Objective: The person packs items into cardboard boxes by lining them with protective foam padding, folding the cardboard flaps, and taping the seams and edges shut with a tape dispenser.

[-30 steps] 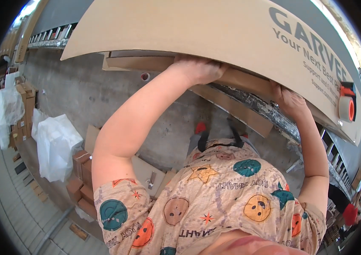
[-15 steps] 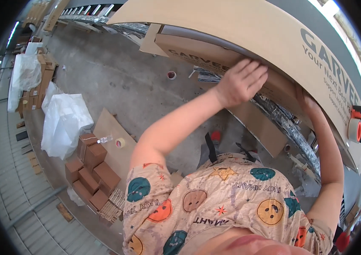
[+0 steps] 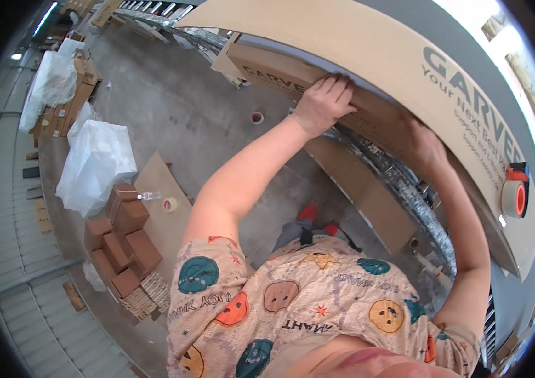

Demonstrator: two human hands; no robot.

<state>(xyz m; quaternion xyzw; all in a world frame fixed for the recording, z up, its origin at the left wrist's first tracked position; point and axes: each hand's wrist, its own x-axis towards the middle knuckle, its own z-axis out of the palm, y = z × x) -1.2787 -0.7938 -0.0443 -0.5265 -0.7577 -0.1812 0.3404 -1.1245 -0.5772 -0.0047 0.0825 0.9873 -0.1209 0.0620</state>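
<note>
A long cardboard box (image 3: pixel 368 38) lies across the top of the view, its large upper flap bending out toward me. Beneath this flap runs a narrower printed side flap (image 3: pixel 267 68). My left hand (image 3: pixel 325 108) curls its fingers over the upper edge of the side flap, with the thumb hidden. Farther right along the same flap, my right hand (image 3: pixel 425 148) reaches under the upper flap; its fingers are blurred and shaded. A tape dispenser (image 3: pixel 516 192) with an orange-cored roll rests on the box at the right.
A metal roller conveyor (image 3: pixel 387 167) runs below the box. A cardboard sheet (image 3: pixel 368 195) leans underneath. On the floor lie a tape roll (image 3: pixel 257 118), brown cartons (image 3: pixel 132 217), a clear bottle (image 3: pixel 149 196), another tape roll (image 3: pixel 170 204) and white plastic wrap (image 3: pixel 97 164).
Both hands have shifted left along the side flap. The right hand shows more now, its fingers nearer the left hand. My view has also moved slightly.
</note>
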